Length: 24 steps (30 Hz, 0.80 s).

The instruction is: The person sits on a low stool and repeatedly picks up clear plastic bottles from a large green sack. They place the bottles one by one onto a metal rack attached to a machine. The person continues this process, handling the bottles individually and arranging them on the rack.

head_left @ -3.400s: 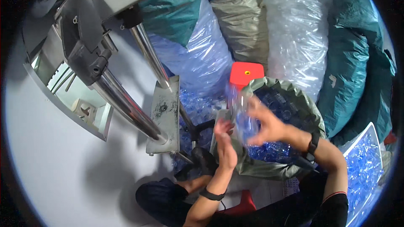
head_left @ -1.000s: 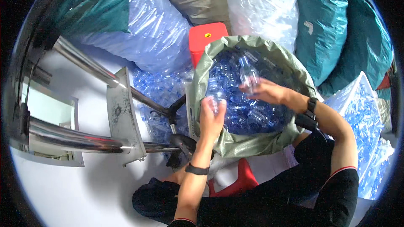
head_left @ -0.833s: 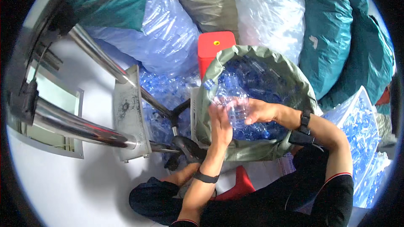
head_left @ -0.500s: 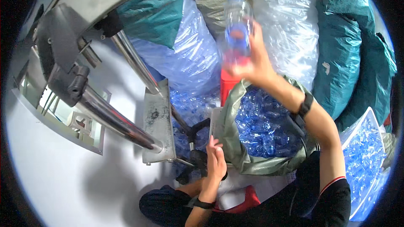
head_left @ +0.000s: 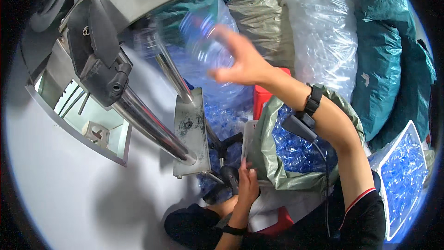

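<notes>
My right hand (head_left: 245,60) is raised over the far middle with its arm stretched out. Thumb and fingers curve round a clear plastic bottle (head_left: 201,41) with blue in it, smeared by motion. Low in the middle, my left hand (head_left: 248,183) holds nothing, fingers stretched upward beside the green woven sack (head_left: 270,157). Inside that sack lie many small clear-blue plastic pieces (head_left: 296,150), partly covered by my right forearm. A dark box-shaped device (head_left: 298,127) with a cable hangs at my right wrist.
A metal machine with steel posts (head_left: 152,125) and a base plate (head_left: 189,132) stands at left. Clear plastic bags (head_left: 319,32) and teal sacks (head_left: 377,78) crowd the back. At right stands a white-rimmed bin (head_left: 386,203) of blue pieces. A red container (head_left: 261,102) sits behind the sack.
My right hand has swung left with the bottle, toward the machine's upper part. The whole view has shifted somewhat. My left hand stays beside the sack.
</notes>
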Each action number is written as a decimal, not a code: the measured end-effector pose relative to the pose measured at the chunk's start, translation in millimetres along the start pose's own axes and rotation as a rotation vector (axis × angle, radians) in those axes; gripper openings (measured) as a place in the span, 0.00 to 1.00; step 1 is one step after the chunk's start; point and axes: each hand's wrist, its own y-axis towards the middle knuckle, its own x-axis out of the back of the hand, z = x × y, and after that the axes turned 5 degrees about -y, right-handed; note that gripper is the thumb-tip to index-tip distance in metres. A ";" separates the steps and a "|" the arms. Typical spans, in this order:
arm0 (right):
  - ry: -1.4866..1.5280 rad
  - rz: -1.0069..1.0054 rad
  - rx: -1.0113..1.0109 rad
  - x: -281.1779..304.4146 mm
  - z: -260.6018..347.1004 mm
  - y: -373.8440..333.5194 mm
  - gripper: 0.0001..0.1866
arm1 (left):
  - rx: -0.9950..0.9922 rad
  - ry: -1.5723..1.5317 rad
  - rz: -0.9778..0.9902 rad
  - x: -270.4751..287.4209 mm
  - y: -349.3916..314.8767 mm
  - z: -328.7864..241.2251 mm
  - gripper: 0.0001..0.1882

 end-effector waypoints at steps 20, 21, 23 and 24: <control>0.437 0.660 0.117 -49.0 51.6 -8.9 0.18 | 0.002 -0.018 0.029 3.2 -11.7 -0.9 0.30; 0.438 0.652 0.138 -30.4 46.9 -30.7 0.18 | -0.057 0.051 0.022 3.5 -11.8 -4.5 0.30; 0.328 0.807 0.046 10.8 25.5 -81.4 0.16 | -0.102 0.115 0.024 1.3 -5.9 -11.7 0.29; 0.174 0.926 -0.062 35.4 11.6 -111.4 0.15 | -0.075 0.122 0.063 -2.4 -2.0 -15.6 0.28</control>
